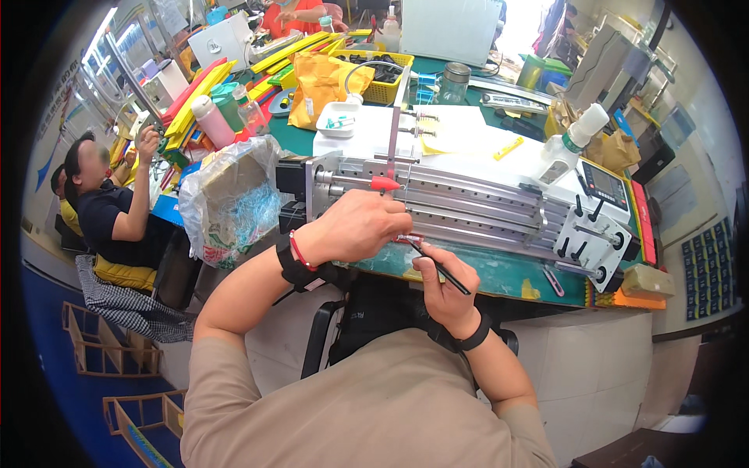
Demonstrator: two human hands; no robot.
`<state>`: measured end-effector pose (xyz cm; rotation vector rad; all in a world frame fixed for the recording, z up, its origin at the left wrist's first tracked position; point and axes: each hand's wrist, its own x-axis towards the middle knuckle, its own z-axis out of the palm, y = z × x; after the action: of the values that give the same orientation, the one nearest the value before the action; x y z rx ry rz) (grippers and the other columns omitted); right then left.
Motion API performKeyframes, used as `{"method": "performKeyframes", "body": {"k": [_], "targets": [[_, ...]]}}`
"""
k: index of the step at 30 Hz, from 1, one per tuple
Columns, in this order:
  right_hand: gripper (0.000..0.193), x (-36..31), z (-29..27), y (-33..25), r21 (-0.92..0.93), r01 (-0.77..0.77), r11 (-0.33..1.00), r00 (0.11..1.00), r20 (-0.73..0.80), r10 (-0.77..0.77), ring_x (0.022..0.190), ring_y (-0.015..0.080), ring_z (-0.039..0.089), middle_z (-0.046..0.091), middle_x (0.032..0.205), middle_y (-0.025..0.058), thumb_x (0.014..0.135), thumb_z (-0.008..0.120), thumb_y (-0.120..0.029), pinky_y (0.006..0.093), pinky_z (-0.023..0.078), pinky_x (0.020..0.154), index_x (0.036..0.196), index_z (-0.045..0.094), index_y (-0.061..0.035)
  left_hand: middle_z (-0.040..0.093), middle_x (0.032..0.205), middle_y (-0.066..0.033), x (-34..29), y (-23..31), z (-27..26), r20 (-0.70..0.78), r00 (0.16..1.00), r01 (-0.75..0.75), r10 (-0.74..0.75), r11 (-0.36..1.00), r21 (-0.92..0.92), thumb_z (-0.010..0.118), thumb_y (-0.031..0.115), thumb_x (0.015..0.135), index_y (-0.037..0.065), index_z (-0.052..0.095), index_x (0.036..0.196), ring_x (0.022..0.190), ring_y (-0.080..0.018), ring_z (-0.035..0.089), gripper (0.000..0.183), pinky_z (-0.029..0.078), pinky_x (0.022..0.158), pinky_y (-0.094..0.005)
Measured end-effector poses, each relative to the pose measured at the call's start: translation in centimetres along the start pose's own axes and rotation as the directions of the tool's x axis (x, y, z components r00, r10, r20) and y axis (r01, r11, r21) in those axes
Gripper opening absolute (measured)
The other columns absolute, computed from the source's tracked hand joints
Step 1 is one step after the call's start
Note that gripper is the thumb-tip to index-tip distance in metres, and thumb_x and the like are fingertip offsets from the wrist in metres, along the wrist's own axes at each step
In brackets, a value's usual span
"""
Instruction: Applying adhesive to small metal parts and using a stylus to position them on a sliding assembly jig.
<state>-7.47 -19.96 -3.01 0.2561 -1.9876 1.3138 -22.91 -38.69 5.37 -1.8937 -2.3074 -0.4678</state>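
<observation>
A long metal machine with parallel rails point(476, 204) lies across the bench before me. My left hand point(360, 224) is bent over its near edge, fingers drawn together; what they grip is hidden. Just beyond its knuckles, a red cone-shaped piece point(384, 183) sits on the machine. My right hand point(450, 282) is closed around a slim black pen-shaped tool point(446, 271), whose tip points toward the left fingertips. Between the hands is a small red-and-clear item point(409, 239), too small to name.
To the left, a plastic-lined box point(234, 207) holds blue-white strands. A white bottle point(573, 140) and a control box with screen point(605, 183) stand on the right. A pink-handled cutter point(553, 282) lies near the front edge. Another person point(109, 187) sits on the left.
</observation>
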Motion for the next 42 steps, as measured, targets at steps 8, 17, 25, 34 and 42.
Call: {"method": "performKeyframes", "body": {"k": [8,17,25,34,42], "targets": [[0.019,0.6,-3.5,-2.1,0.034,0.025,0.999,1.0,-0.002,-0.025,0.073,0.0286,0.077,0.079,0.086,0.017,0.101,0.078,-0.007,0.0347,0.059,0.068,0.116,0.075,0.0044,0.065,0.104,-0.0186,-9.0,2.3,-6.0,-0.224,0.927,0.23,-0.302,0.927,-0.297,0.068,0.003,0.089,0.003,0.066,0.12,0.099,-0.0417,0.065,0.031,0.052,0.087,-0.0521],[0.017,2.2,-3.5,-0.9,0.076,0.077,0.994,0.996,0.046,-0.081,0.066,0.0262,0.073,0.076,0.08,0.0116,0.101,0.077,-0.007,0.035,0.057,0.064,0.113,0.076,0.0053,0.062,0.126,-0.0046,-5.4,4.3,-6.8,-0.153,0.977,0.195,-0.148,0.912,0.362,0.077,0.008,0.082,0.02,0.08,0.127,0.122,-0.0285,0.056,0.047,0.044,0.106,-0.0464],[0.023,2.0,-0.7,0.9,0.046,0.093,0.995,0.994,0.057,-0.096,0.064,0.0308,0.07,0.072,0.077,0.0128,0.092,0.083,-0.002,0.0378,0.054,0.061,0.113,0.076,0.0043,0.061,0.131,0.0039,0.6,1.1,-2.0,0.047,0.988,-0.153,0.146,0.91,0.386,0.074,0.023,0.08,0.024,0.077,0.111,0.12,-0.0237,0.055,0.031,0.04,0.11,-0.0444],[0.026,1.3,0.0,1.4,0.048,0.133,0.99,0.989,0.06,-0.136,0.065,0.031,0.07,0.073,0.08,0.0136,0.094,0.084,-0.005,0.0384,0.054,0.06,0.116,0.075,0.0044,0.06,0.125,0.0049,0.8,0.4,-0.6,0.031,0.993,-0.122,0.118,0.939,0.322,0.079,0.018,0.074,0.023,0.076,0.104,0.122,-0.0233,0.052,0.03,0.034,0.11,-0.0448],[0.022,0.7,0.3,0.9,-0.026,0.177,0.984,0.98,0.096,-0.174,0.072,0.0298,0.076,0.079,0.087,0.013,0.099,0.08,-0.008,0.0374,0.06,0.068,0.116,0.075,0.0047,0.059,0.119,0.0053,0.8,0.7,-0.1,0.015,0.994,-0.105,0.106,0.94,0.324,0.081,0.017,0.073,0.023,0.076,0.102,0.121,-0.0234,0.051,0.03,0.033,0.109,-0.0448]]}}
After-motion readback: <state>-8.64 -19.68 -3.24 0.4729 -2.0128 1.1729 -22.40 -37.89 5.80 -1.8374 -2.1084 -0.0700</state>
